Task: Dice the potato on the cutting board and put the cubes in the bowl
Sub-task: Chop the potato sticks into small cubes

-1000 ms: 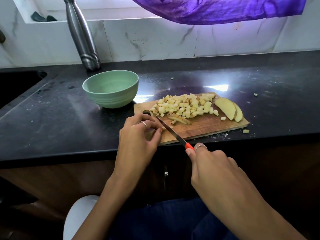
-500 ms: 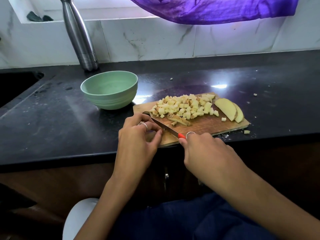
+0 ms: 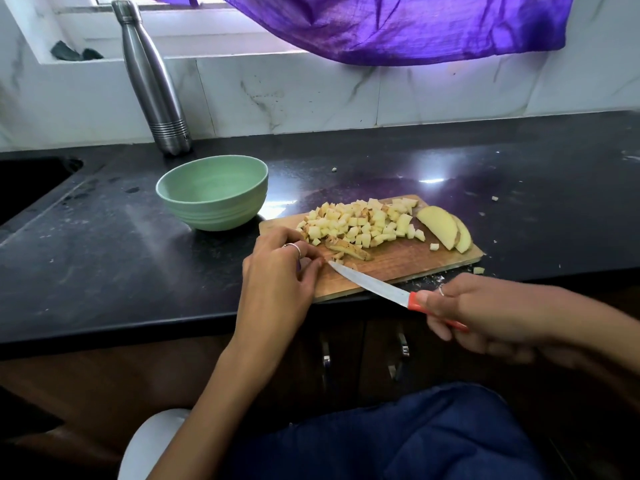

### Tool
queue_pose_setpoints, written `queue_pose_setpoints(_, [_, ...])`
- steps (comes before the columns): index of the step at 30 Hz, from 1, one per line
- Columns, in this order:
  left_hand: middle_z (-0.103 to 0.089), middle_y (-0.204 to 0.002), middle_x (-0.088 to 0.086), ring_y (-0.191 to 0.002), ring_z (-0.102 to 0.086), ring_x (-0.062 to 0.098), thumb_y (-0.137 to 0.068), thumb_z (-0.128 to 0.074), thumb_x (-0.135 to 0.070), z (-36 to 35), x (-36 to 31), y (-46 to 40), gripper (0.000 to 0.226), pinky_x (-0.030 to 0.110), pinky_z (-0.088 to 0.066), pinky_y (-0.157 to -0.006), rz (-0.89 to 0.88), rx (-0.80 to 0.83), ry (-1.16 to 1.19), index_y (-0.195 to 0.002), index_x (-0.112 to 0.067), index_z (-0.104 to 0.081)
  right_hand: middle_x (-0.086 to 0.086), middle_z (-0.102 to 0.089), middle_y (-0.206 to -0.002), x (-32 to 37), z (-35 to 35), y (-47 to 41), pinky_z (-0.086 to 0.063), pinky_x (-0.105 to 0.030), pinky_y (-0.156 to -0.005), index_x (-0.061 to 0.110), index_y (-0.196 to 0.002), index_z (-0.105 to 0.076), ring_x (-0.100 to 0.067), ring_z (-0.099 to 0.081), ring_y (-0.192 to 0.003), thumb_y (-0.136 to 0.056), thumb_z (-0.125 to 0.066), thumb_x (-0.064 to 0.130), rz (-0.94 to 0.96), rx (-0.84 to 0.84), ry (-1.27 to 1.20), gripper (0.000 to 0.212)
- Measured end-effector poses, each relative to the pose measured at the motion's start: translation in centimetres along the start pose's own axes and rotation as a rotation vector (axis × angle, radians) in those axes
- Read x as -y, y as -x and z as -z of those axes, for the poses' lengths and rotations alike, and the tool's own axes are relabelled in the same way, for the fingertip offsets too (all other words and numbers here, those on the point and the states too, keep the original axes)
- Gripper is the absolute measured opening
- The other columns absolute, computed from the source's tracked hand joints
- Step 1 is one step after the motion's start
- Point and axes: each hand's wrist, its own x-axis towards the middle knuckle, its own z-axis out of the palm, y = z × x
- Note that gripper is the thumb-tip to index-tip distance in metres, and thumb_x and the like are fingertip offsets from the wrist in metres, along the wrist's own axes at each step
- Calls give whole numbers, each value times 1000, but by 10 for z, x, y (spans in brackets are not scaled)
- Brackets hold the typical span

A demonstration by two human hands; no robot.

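Note:
A wooden cutting board point(image 3: 408, 261) lies at the counter's front edge. On it sits a heap of potato cubes point(image 3: 360, 221), two potato slices point(image 3: 446, 228) at its right end, and a few strips with skin point(image 3: 348, 249) near the front. My left hand point(image 3: 280, 268) rests on the board's left end, its fingertips pinched on a small potato piece beside the knife tip. My right hand point(image 3: 485, 317) grips the orange handle of a knife point(image 3: 367, 284), whose blade points left across the board's front edge. A green bowl point(image 3: 213, 192) with nothing inside stands left of the board.
A steel bottle point(image 3: 154, 81) stands against the tiled wall behind the bowl. A dark sink point(image 3: 27, 181) lies at far left. Stray potato bits point(image 3: 479, 270) dot the black counter around the board. Purple cloth point(image 3: 398, 26) hangs above.
My right hand has drawn the knife back toward me and to the right, so its tip now lies by my left fingertips. The left hand stays in place.

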Motion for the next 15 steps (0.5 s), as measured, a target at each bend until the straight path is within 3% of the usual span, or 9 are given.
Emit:
queue_pose_setpoints(4, [-47, -86, -14, -93, -47, 8, -81, -71, -15, -5, -2, -13, 4, 37, -45, -84, -33, 45, -40, -85, -15, -74, 3, -31, -43, -16, 18, 1, -18, -14, -36, 13, -70, -54, -9, -20, -35, -96, -33, 52, -47, 84, -46, 51])
queue_pose_setpoints(9, [-57, -87, -14, -95, -53, 13, -83, -67, -10, -2, -8, -25, 18, 45, -44, -89, -79, 159, -93, -88, -26, -73, 4, -37, -42, -26, 25, 1, -22, -14, -33, 13, -73, -56, -8, -25, -31, -96, -32, 49, -7, 24, 27, 50])
queue_pose_setpoints(12, [-61, -90, -10, -93, -56, 17, -84, -65, -8, 1, -12, -35, 20, 47, -46, -84, -191, 180, -115, -92, -24, -73, 4, -39, -41, -29, 22, 0, -26, -15, -32, 11, -73, -54, -7, -28, -30, -96, -31, 47, 41, -11, 53, 48])
queue_pose_setpoints(15, [-61, -97, -6, -96, -51, 15, -87, -64, -16, 5, -21, -51, 19, 42, -46, -82, -352, 309, -183, -102, -24, -72, 5, -40, -40, -32, 20, -1, -28, -16, -32, 11, -72, -55, -6, -30, -29, -97, -32, 44, 80, -56, 75, 47])
